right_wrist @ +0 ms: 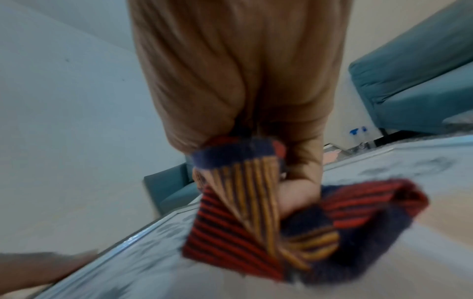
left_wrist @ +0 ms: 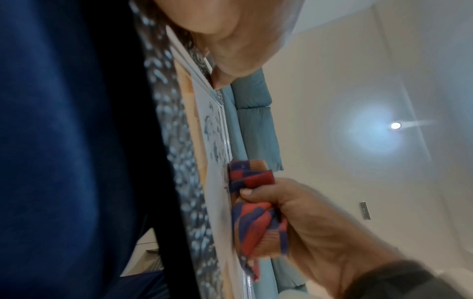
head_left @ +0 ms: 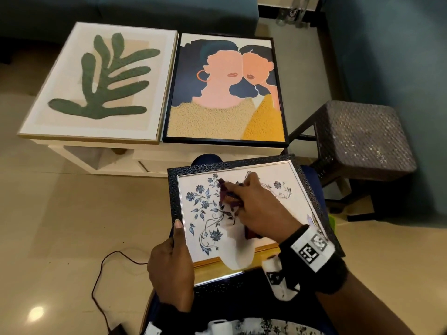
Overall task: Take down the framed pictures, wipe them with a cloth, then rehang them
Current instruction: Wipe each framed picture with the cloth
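Observation:
A picture with blue flowers in a black textured frame (head_left: pixel 174 189) lies tilted on my lap. My left hand (head_left: pixel 170 262) grips its left edge, thumb on the glass. My right hand (head_left: pixel 256 211) holds a bunched red, navy and orange striped cloth (head_left: pixel 228 195) and presses it on the glass near the middle. In the left wrist view the cloth (left_wrist: pixel 256 222) sits against the glass under the right hand (left_wrist: pixel 320 232). The right wrist view shows the cloth (right_wrist: pixel 281 222) crumpled on the picture's glass (right_wrist: pixel 153 263). Two larger pictures, a green leaf (head_left: pixel 101 81) and two faces (head_left: pixel 229 90), lie flat ahead.
The two larger pictures rest on a low white table (head_left: pixel 150 163). A dark woven stool (head_left: pixel 362 139) stands to the right of it. A black cable (head_left: pixel 101 274) runs over the tiled floor at lower left. A teal sofa (head_left: pixel 145 10) stands behind the table.

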